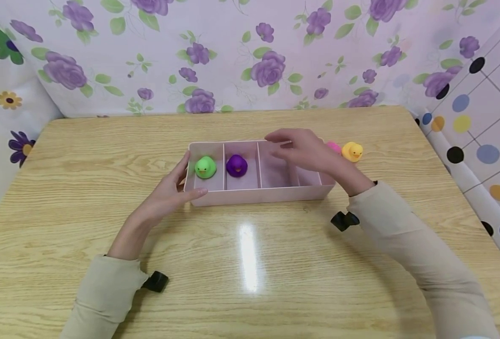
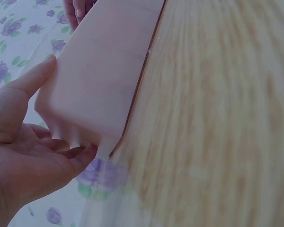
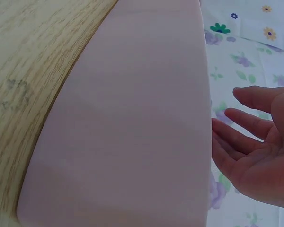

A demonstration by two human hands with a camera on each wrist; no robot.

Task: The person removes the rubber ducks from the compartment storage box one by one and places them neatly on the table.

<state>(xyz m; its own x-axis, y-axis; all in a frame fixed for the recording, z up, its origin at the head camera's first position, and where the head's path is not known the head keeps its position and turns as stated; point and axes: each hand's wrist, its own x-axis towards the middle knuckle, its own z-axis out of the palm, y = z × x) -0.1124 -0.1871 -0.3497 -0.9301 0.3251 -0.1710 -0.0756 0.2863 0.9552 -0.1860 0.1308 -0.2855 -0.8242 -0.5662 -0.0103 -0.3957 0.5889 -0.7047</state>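
Note:
A pale pink divided box [image 1: 258, 195] lies lengthwise on the table. Its leftmost compartment holds a green rubber duck [image 1: 205, 167], and the one beside it a purple rubber duck [image 1: 237, 165]. At the box's left end my left hand [image 1: 169, 192] grips it, thumb at the near rim and fingers round the end wall; the left wrist view shows these fingers [image 2: 83, 158] against the end. My right hand [image 1: 302, 149] hovers over the right half of the box, fingers spread and loosely bent with nothing between them. It hides part of the compartments below.
Just past the box's right end, a yellow rubber duck [image 1: 352, 151] sits on the wooden table [image 1: 250, 254]. Next to it a pink object [image 1: 334, 147] is partly hidden by my right hand. A flowered cloth [image 1: 233, 56] hangs along the table's far edge; a dotted one [image 1: 479, 136] borders the right.

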